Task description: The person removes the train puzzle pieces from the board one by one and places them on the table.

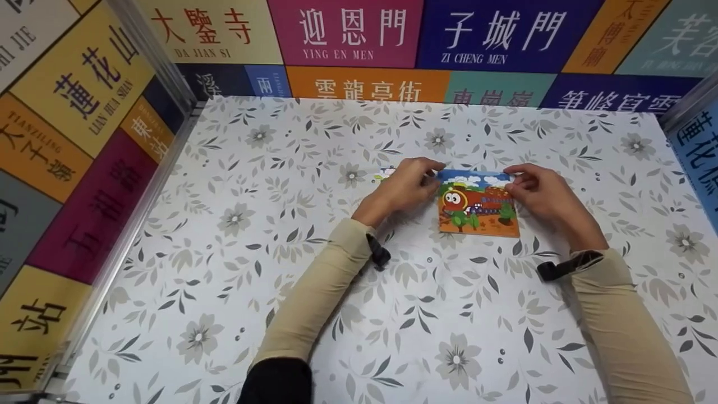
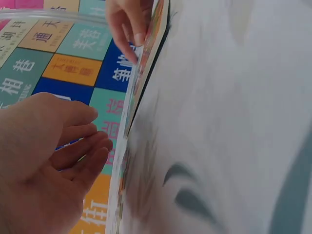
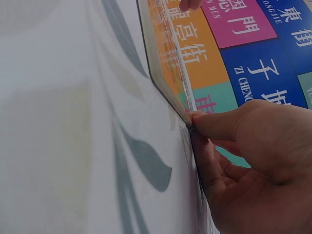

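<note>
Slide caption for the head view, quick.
Right hand pinching a train picture at its edge, left hand opposite, floral tabletop beneath.

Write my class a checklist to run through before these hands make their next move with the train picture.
1. Train picture facing up: ok, the train shows.
2. Right hand pinching its edge: ok.
3. Left hand gripping it too: not ok, a gap shows in the left wrist view.
4. Colourful piece beside the left hand fully visible: not ok, partly hidden.
5. Sleeves off the picture: ok.
</note>
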Tool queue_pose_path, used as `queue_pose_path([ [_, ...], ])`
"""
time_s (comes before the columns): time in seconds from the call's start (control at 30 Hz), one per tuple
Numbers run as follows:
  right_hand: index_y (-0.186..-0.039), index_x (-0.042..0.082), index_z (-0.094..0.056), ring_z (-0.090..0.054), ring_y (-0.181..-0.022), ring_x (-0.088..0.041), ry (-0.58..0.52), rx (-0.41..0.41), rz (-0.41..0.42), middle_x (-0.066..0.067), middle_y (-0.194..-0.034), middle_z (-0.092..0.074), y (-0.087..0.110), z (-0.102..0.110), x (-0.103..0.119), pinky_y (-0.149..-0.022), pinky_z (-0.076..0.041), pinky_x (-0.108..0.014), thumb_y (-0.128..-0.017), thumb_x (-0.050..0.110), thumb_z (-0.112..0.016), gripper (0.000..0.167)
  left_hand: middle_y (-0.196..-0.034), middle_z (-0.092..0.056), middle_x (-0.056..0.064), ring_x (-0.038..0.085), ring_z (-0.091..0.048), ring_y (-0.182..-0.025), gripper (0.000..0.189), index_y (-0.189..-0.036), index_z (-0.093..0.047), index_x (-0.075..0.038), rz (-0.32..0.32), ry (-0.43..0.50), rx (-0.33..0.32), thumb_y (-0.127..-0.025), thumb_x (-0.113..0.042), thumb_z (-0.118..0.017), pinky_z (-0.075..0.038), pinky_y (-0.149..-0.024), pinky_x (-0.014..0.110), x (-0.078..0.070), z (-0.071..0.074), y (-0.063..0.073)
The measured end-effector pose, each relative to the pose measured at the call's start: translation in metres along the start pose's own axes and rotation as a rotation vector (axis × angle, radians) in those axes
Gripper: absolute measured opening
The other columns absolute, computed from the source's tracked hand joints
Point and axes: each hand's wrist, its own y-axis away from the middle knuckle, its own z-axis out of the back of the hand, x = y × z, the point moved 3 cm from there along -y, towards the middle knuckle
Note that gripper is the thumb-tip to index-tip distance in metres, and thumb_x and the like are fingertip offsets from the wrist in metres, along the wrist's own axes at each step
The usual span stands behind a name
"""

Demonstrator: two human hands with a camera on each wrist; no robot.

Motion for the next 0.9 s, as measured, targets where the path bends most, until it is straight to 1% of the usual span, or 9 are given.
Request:
queue_pose_path([
  [0.07,-0.157,0.018,-0.055,-0.063,-0.121,-0.029,0.000,-0.002,-0.003,-0.017,-0.134,-0.065,0.000,0.001,0.000,-0.105,-0.048,-0.045,-0.110,0.029,-0.065,0.050,-0.149,-0.068,0.013,0.021,-0.065,-0.136,0.044,-0.149,-0.063,-0.002,0.003,-0.020,0.011,-0.107,-0.015,-0.066,-0.050,-0.116,0.026,-0.005,-0.006,-0.004],
  [0.13,-0.157,0.017,-0.055,-0.063,-0.121,-0.030,0.005,-0.005,0.005,-0.018,-0.134,-0.065,0.000,0.001,0.000,-0.106,-0.047,-0.046,-0.110,0.030,-0.065,0.050,-0.144,-0.070,0.012,0.020,-0.067,-0.131,0.042,-0.146,-0.066,-0.002,0.000,-0.048,0.008,-0.106,-0.014,-0.067,-0.051,-0.113,0.027,-0.010,-0.010,-0.007],
  [0.27,-0.156,0.015,-0.055,-0.064,-0.122,-0.032,0.014,-0.011,0.024,-0.021,-0.133,-0.065,0.000,0.000,0.001,-0.107,-0.047,-0.049,-0.110,0.030,-0.065,0.049,-0.125,-0.076,0.010,0.016,-0.069,-0.108,0.031,-0.134,-0.074,-0.003,0.012,-0.096,-0.010,-0.106,-0.015,-0.068,-0.055,-0.096,0.028,-0.015,-0.018,-0.013],
  [0.37,-0.156,0.015,-0.056,-0.064,-0.121,-0.032,0.013,-0.016,0.017,-0.020,-0.133,-0.065,0.000,0.000,0.000,-0.108,-0.047,-0.049,-0.110,0.029,-0.065,0.049,-0.117,-0.074,0.008,0.014,-0.064,-0.100,0.027,-0.129,-0.075,-0.005,0.046,-0.126,-0.025,-0.105,-0.018,-0.071,-0.054,-0.089,0.028,-0.017,-0.022,-0.016],
  [0.47,-0.156,0.016,-0.056,-0.063,-0.120,-0.031,0.005,-0.016,0.005,-0.019,-0.132,-0.065,0.000,0.000,0.000,-0.108,-0.047,-0.049,-0.110,0.029,-0.065,0.049,-0.117,-0.072,0.007,0.014,-0.060,-0.100,0.031,-0.127,-0.075,-0.006,0.087,-0.147,-0.037,-0.102,-0.024,-0.078,-0.052,-0.090,0.029,-0.020,-0.025,-0.017],
  [0.57,-0.156,0.016,-0.056,-0.062,-0.121,-0.031,-0.006,-0.015,-0.005,-0.018,-0.132,-0.064,0.000,-0.001,-0.001,-0.108,-0.046,-0.049,-0.110,0.030,-0.065,0.049,-0.121,-0.070,0.006,0.014,-0.059,-0.105,0.040,-0.128,-0.074,-0.008,0.118,-0.159,-0.040,-0.097,-0.031,-0.084,-0.052,-0.094,0.029,-0.022,-0.026,-0.016],
  [0.67,-0.157,0.017,-0.055,-0.062,-0.123,-0.031,-0.018,-0.010,-0.016,-0.018,-0.133,-0.063,0.000,-0.001,0.000,-0.110,-0.046,-0.051,-0.110,0.031,-0.065,0.050,-0.124,-0.068,0.005,0.015,-0.059,-0.109,0.049,-0.131,-0.073,-0.009,0.141,-0.181,-0.043,-0.093,-0.037,-0.088,-0.054,-0.098,0.030,-0.022,-0.028,-0.015],
  [0.8,-0.158,0.018,-0.054,-0.061,-0.125,-0.033,-0.031,-0.003,-0.027,-0.018,-0.135,-0.062,0.000,-0.001,0.000,-0.111,-0.045,-0.053,-0.110,0.032,-0.065,0.051,-0.125,-0.067,0.005,0.017,-0.059,-0.112,0.052,-0.130,-0.073,-0.010,0.150,-0.218,-0.052,-0.092,-0.042,-0.088,-0.054,-0.100,0.032,-0.022,-0.028,-0.015],
  [0.9,-0.158,0.018,-0.054,-0.061,-0.125,-0.033,-0.028,-0.002,-0.031,-0.019,-0.135,-0.062,-0.001,-0.001,0.000,-0.111,-0.046,-0.054,-0.110,0.032,-0.065,0.051,-0.124,-0.067,0.004,0.017,-0.058,-0.113,0.050,-0.129,-0.073,-0.010,0.150,-0.213,-0.051,-0.092,-0.041,-0.088,-0.052,-0.101,0.032,-0.022,-0.028,-0.015],
])
